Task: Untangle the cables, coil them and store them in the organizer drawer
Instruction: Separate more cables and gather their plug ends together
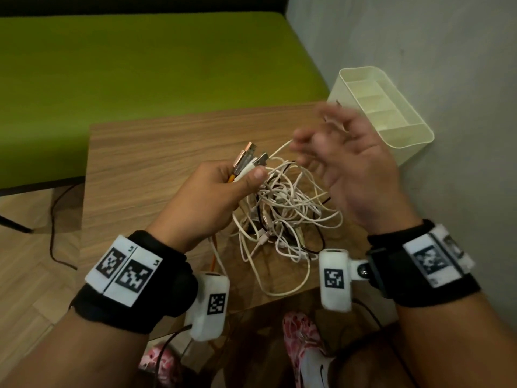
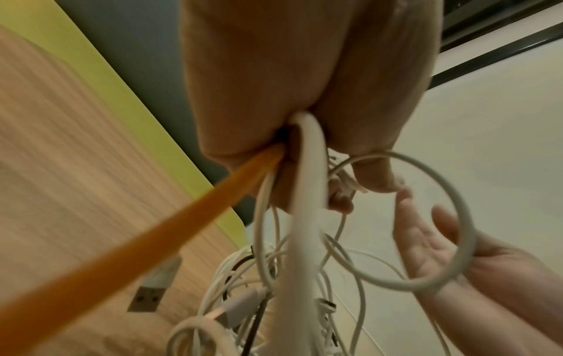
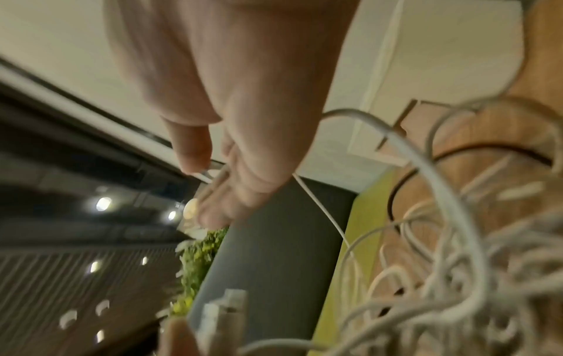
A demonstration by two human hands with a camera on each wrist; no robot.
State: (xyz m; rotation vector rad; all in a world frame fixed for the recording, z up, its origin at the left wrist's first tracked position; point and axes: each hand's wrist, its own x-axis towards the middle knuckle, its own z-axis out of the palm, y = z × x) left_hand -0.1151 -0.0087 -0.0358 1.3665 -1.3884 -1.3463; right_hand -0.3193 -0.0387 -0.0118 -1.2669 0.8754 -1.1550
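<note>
A tangle of white and black cables (image 1: 285, 214) lies on the small wooden table (image 1: 140, 152). My left hand (image 1: 223, 186) is raised above it and grips a bunch of USB plug ends (image 1: 247, 158), among them a rose-gold one. White leads and an orange cable (image 2: 152, 240) hang from that fist. My right hand (image 1: 344, 163) is blurred, palm toward me, just right of the plugs. Its thumb and fingers pinch the end of a thin white cable (image 3: 320, 207). The cream organizer (image 1: 414, 148) with several compartments stands at the table's back right corner, with nothing in it.
A green bench (image 1: 140, 65) runs behind the table and a grey wall (image 1: 419, 37) stands close on the right. A loose USB plug (image 2: 149, 296) lies on the tabletop. A black cord (image 1: 56, 219) trails on the floor at left. Shoes (image 1: 302, 337) show beneath the table edge.
</note>
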